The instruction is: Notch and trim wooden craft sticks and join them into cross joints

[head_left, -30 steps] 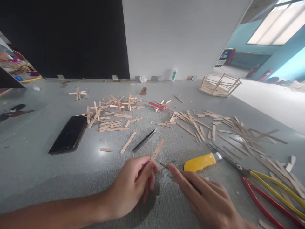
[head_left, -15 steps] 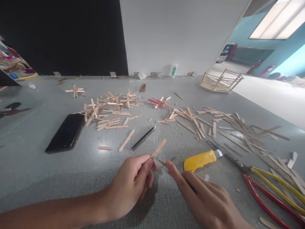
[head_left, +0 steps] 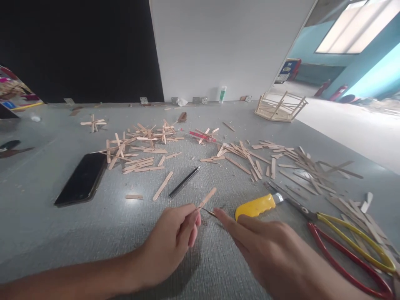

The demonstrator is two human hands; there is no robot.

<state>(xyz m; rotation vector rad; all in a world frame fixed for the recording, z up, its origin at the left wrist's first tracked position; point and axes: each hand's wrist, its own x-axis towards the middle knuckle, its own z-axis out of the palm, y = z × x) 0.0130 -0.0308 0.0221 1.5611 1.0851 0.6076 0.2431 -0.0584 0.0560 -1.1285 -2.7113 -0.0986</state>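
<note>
My left hand point(head_left: 179, 233) pinches a small wooden craft stick point(head_left: 208, 196), which sticks out up and to the right from the fingertips. In my right hand point(head_left: 262, 246) is a thin pointed blade point(head_left: 208, 211), index finger stretched along it; its tip meets the stick at my left fingertips. The blade's handle is hidden under the hand. Just beyond my right hand lies a yellow-handled cutter point(head_left: 255, 207). A black pen point(head_left: 185, 181) and a loose craft stick point(head_left: 163, 186) rest on the table ahead of my left hand.
Pliers with red and yellow handles point(head_left: 350, 237) lie at the right. Wooden sticks point(head_left: 243, 156) are strewn across the grey table. A phone point(head_left: 81, 179) lies left, a stick frame point(head_left: 281, 107) stands at the far right, and a glue stick point(head_left: 222, 94) is by the back panel.
The view has shifted slightly, so table things sit a little farther left. The blade tip has moved closer against the stick, and my right hand has come nearer to my left.
</note>
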